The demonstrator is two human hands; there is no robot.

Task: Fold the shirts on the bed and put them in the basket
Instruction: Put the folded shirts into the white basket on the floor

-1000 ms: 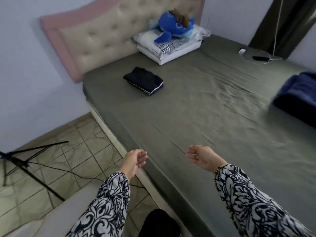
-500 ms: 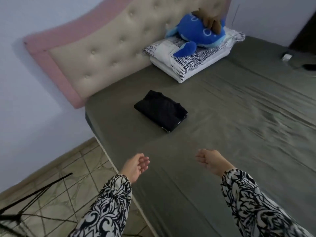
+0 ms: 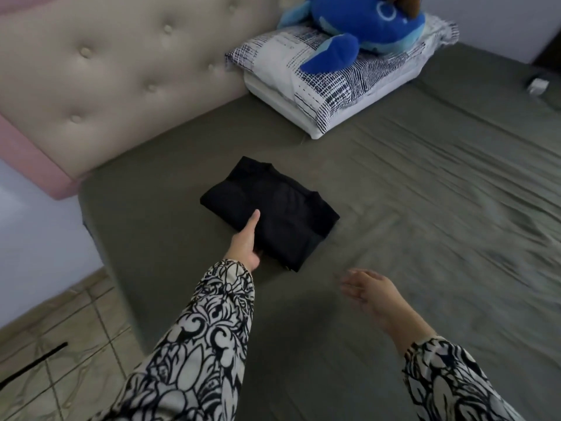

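A folded black shirt [image 3: 273, 217] lies on the olive-green bed sheet [image 3: 425, 238], near the headboard end. My left hand [image 3: 246, 241] holds the shirt's near left edge: the thumb lies on top and the fingers are hidden under the fabric. My right hand [image 3: 370, 291] hovers over the sheet to the right of the shirt's near corner, with its fingers spread and nothing in it; it is motion-blurred. No basket is in view.
A padded beige headboard [image 3: 121, 77] with a pink border stands at the back left. A blue plush toy [image 3: 361, 22] sits on stacked patterned pillows [image 3: 328, 86] at the back. A small white object [image 3: 537, 85] lies far right. Tiled floor [image 3: 60, 344] is at the left.
The view moved closer to the shirt. My left hand reached forward from the bed's edge and took hold of the shirt's near edge. My right hand moved forward over the sheet.
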